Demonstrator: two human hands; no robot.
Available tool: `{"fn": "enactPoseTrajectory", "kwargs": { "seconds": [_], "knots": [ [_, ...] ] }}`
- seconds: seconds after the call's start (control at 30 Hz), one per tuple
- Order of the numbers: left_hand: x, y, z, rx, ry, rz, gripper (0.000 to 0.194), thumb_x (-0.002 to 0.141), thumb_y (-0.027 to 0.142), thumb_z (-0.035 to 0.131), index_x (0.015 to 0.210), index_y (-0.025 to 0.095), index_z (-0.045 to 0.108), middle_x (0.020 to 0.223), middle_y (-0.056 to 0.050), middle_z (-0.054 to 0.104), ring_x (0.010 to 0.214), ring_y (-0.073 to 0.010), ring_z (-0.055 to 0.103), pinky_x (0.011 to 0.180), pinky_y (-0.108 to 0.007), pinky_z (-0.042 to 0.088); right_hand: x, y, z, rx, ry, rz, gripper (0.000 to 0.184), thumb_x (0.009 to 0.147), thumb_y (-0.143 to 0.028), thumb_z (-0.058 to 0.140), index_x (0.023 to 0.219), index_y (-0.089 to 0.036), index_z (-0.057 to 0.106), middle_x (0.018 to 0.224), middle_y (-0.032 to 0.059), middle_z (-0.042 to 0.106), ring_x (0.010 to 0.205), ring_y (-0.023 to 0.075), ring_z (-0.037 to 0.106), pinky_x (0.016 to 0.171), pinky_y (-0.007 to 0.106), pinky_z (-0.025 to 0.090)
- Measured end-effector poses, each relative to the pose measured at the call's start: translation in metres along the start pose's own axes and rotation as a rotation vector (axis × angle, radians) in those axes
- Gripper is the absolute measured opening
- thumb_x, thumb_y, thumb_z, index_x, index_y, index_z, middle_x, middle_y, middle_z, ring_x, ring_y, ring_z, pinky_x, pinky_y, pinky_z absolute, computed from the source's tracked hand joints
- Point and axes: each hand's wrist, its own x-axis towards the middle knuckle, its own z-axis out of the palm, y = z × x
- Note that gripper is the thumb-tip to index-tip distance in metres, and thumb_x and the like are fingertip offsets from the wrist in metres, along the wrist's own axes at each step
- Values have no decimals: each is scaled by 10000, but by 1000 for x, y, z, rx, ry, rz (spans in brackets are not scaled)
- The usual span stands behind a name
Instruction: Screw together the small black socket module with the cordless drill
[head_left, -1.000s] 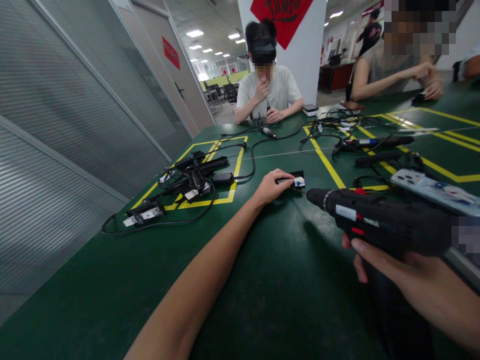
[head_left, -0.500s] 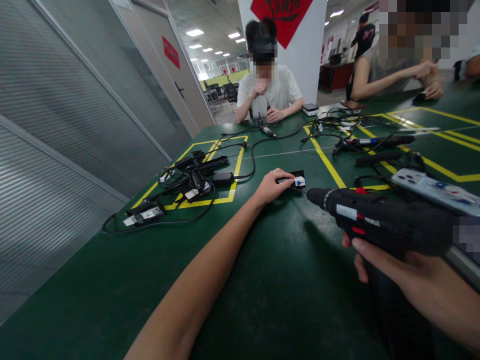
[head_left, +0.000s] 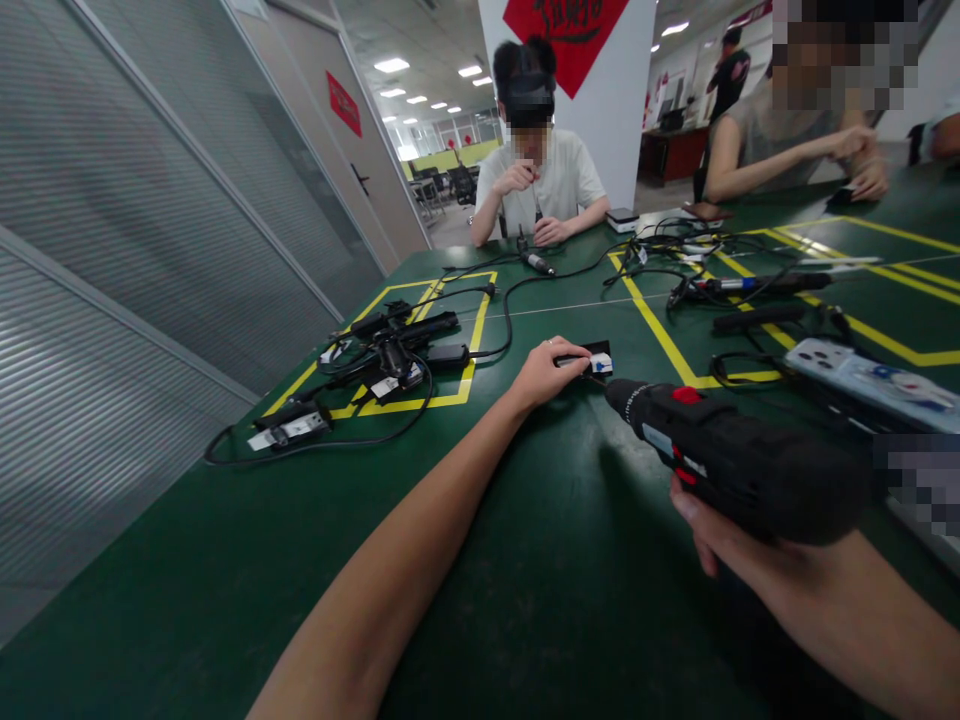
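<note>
My right hand [head_left: 742, 530] is wrapped around the grip of a black cordless drill [head_left: 727, 455] with red accents. The drill is tilted, its chuck pointing forward and left. From the chuck a thin bit [head_left: 598, 380] reaches close to the fingertips of my left hand [head_left: 546, 372]. That hand is closed at the left side of a small black case [head_left: 598, 349], which lies on the table with a white and blue piece [head_left: 601, 363] in it. My fingers partly cover the case, and whether the bit touches anything cannot be made out.
Black tools and cables [head_left: 394, 355] lie left within yellow tape on the green table [head_left: 225, 560]. More cables and a soldering-iron-like black tool [head_left: 757, 284] lie right. A pale blue power strip [head_left: 870, 380] is beside the drill. Two people sit across the table.
The drill in my right hand has moved left and tilted further, bringing its chuck and bit closer to my left fingertips. My left hand has stayed nearly still on the case.
</note>
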Motion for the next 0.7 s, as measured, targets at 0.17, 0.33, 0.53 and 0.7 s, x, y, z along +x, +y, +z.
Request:
{"fn": "enactPoseTrajectory", "kwargs": {
  "seconds": [0.17, 0.33, 0.53, 0.7],
  "knots": [
    [0, -1, 2, 8, 1, -21, 268, 840, 355, 574, 992, 195, 726, 964, -58, 671, 928, -167, 596, 876, -301, 460, -2, 1, 7, 44, 44, -70, 268, 740, -511, 522, 556, -320, 565, 464, 0, 589, 471, 227, 603, 506, 379, 555],
    [0, 0, 2, 4, 4, -22, 263, 839, 351, 574, 991, 200, 728, 968, -55, 670, 922, -165, 597, 878, -304, 461, 0, -1, 2, 54, 7, -50, 251, 676, -527, 570, 540, -317, 586, 508, 28, 637, 514, 248, 633, 465, 369, 545],
    [0, 3, 0, 3, -3, -33, 261, 839, 342, 571, 993, 199, 727, 976, -57, 670, 922, -163, 598, 874, -302, 462, 0, -14, 1, 53, 56, 79, 314, 531, -623, 556, 518, -311, 586, 500, 54, 641, 444, 259, 612, 370, 367, 495],
    [0, 2, 1, 2, -3, -23, 266, 837, 350, 572, 992, 201, 728, 973, -55, 667, 922, -161, 595, 872, -300, 460, -1, -8, 1, 14, 72, -30, 322, 629, -592, 549, 487, -303, 547, 438, 12, 578, 398, 213, 571, 344, 319, 484]
  ]
}}
